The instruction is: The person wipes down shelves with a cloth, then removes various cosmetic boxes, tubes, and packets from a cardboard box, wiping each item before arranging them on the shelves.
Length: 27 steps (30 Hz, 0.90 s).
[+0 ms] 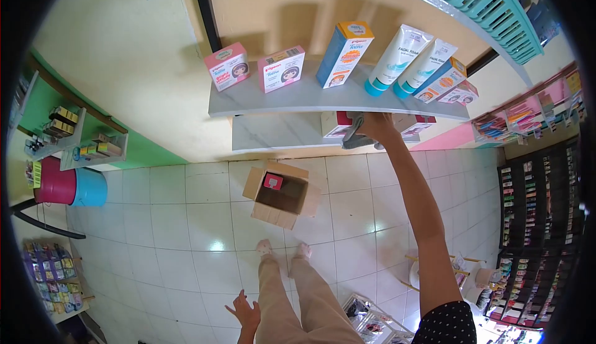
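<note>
My right hand (376,125) reaches in at the lower shelf (279,132), its fingers closed on a grey cloth (355,138). The cloth hangs over the front of that shelf, beside a dark red and white box (335,124). Another red and white box (417,125) stands to the right, partly behind my wrist. The upper shelf (298,100) hides part of the hand. Low by my left leg, my left hand (244,312) hangs with its fingers apart and nothing in it.
Above stand pink boxes (282,69), a blue and orange box (344,54) and facial foam tubes (399,60). An open carton (279,194) with a red item inside sits on the tiled floor before my feet. A teal basket (484,9) is overhead; buckets (90,187) stand left.
</note>
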Each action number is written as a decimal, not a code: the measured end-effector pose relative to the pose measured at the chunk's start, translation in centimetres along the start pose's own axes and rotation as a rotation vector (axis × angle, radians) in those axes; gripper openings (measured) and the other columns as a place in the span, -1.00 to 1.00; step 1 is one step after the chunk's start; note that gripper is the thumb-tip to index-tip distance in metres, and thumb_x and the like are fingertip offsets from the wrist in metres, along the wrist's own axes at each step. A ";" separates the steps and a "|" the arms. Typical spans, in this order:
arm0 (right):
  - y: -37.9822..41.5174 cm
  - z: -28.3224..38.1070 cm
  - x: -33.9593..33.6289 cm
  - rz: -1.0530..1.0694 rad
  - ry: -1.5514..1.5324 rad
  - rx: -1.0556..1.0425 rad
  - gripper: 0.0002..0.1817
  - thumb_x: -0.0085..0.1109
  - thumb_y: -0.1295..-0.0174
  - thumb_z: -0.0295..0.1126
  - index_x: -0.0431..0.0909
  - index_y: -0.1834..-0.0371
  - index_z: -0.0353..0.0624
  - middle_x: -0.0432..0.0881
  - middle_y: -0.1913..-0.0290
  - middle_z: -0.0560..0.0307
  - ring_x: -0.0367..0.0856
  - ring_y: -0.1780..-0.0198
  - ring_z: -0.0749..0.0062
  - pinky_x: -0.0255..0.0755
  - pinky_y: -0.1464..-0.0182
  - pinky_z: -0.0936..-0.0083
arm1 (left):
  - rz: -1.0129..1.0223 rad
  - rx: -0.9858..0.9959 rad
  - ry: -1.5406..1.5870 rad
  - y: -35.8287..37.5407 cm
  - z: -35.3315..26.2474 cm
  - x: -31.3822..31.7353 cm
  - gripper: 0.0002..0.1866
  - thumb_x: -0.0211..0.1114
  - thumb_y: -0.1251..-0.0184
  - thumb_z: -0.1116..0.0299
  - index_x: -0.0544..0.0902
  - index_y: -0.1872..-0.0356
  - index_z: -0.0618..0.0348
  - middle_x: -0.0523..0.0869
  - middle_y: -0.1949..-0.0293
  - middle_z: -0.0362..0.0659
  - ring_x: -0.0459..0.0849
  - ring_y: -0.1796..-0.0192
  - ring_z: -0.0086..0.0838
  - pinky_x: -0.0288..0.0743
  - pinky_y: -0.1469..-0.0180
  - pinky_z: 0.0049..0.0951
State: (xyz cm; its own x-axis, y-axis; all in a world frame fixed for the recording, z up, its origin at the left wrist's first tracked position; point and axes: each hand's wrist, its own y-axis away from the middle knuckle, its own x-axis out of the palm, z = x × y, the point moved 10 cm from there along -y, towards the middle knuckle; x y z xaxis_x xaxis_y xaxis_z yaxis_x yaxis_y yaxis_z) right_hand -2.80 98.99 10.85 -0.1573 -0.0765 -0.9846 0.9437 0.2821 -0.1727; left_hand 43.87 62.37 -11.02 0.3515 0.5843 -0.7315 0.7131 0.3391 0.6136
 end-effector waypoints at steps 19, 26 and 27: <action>18.6 17.8 -15.6 0.478 -0.701 -0.239 -0.32 0.34 0.42 -0.40 0.37 0.05 -0.09 0.45 0.15 0.12 0.54 0.25 0.32 0.45 0.23 0.50 | -0.070 0.980 0.570 9.7 -30.0 -16.8 -0.13 0.48 0.40 0.26 0.23 -0.08 0.22 0.42 0.03 0.05 0.39 -0.05 -0.08 0.27 -0.05 -0.18; 19.5 13.2 -24.0 0.121 -1.307 -0.004 -0.52 0.16 0.22 -0.60 0.53 0.10 -0.06 0.39 0.07 0.11 0.43 0.05 0.38 0.37 0.03 0.47 | -0.261 0.974 0.458 14.6 -30.0 -17.6 -0.17 0.50 0.47 0.31 0.28 0.01 0.21 0.48 0.18 0.00 0.53 0.15 -0.16 0.41 0.15 -0.26; 20.1 12.4 -24.8 -0.056 -1.405 0.103 -0.53 0.12 0.22 -0.63 0.54 0.11 -0.06 0.40 0.09 0.10 0.41 0.02 0.38 0.35 0.00 0.44 | -0.258 0.983 0.459 15.4 -30.5 -17.5 -0.17 0.50 0.47 0.31 0.28 0.01 0.21 0.48 0.18 0.00 0.53 0.15 -0.16 0.41 0.15 -0.26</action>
State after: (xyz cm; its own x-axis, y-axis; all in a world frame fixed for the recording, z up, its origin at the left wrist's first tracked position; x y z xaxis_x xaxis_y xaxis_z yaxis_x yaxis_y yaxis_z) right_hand 23.70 94.68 32.18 0.1653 -0.9792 -0.1175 0.9723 0.1818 -0.1469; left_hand 30.23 79.87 20.31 0.0107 0.8664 -0.4992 0.9736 -0.1228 -0.1923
